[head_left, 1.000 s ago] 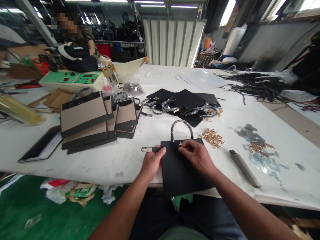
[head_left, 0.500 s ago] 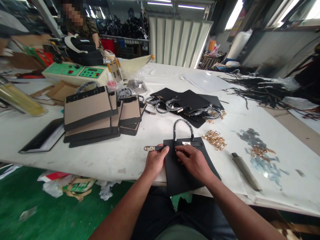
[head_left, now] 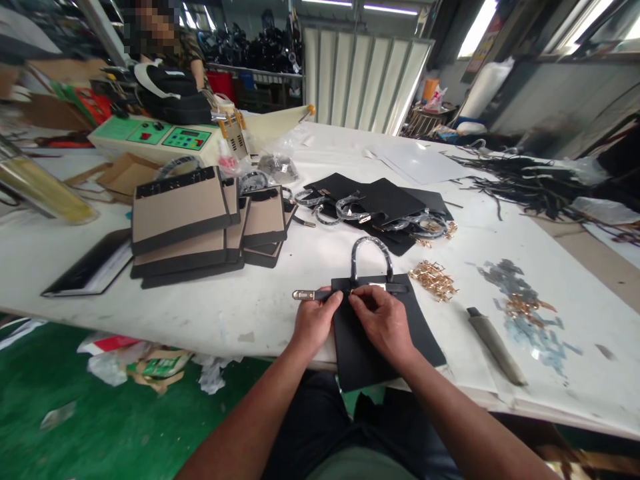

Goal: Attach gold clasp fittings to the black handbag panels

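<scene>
White tabletop [head_left: 245, 300], six o'clock: left fingers [head_left: 331, 306] clamp a flat black panel [head_left: 363, 365], right fingers [head_left: 371, 301] pinched together; ribbed cream partition [head_left: 360, 83], twelve o'clock.

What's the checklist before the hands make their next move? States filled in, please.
1. Left hand steadying the black panel at its left edge: ok.
2. Right hand gripping a small part near the handle's base: cannot tell; its fingers hide the spot.
3. Panel fully on the table: not ok; its lower left corner juts past the edge.
4. Handle clear of the fingers, looping beyond the panel's top edge: ok.
5. Gold fittings close by, right of the panel: ok.
6. Grey tool apart from the right hand: ok.
</scene>
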A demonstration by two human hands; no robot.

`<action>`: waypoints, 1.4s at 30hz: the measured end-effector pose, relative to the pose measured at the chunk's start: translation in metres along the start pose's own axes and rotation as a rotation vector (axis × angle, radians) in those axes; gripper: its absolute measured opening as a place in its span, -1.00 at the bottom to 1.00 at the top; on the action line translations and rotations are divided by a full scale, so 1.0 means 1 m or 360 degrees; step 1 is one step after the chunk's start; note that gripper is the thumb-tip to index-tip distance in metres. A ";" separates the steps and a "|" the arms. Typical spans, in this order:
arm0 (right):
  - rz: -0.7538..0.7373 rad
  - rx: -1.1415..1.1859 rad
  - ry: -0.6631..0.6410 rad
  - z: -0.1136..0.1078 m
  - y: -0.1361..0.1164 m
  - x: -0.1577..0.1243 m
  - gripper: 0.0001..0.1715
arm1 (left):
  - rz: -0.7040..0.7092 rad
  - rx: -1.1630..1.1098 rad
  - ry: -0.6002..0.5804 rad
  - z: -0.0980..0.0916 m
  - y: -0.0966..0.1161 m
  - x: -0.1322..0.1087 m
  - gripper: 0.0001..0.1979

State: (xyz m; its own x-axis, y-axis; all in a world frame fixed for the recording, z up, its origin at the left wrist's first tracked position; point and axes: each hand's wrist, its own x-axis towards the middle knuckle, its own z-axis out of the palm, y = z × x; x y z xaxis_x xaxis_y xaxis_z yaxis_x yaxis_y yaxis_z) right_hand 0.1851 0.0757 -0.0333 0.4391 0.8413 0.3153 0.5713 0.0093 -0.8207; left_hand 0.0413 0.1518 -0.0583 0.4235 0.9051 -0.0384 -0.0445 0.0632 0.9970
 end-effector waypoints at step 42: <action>0.0134 0.0415 -0.0278 -0.035 0.001 0.020 -0.72 | -0.0001 0.0581 0.0228 -0.001 -0.001 0.022 -0.43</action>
State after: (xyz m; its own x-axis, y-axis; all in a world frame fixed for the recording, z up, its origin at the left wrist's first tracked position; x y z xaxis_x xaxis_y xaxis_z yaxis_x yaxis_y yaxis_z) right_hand 0.2188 0.0742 -0.0110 0.3386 0.9249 0.1727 0.3310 0.0547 -0.9420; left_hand 0.0500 0.1715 -0.0604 0.2919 0.9562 -0.0226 0.2914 -0.0664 0.9543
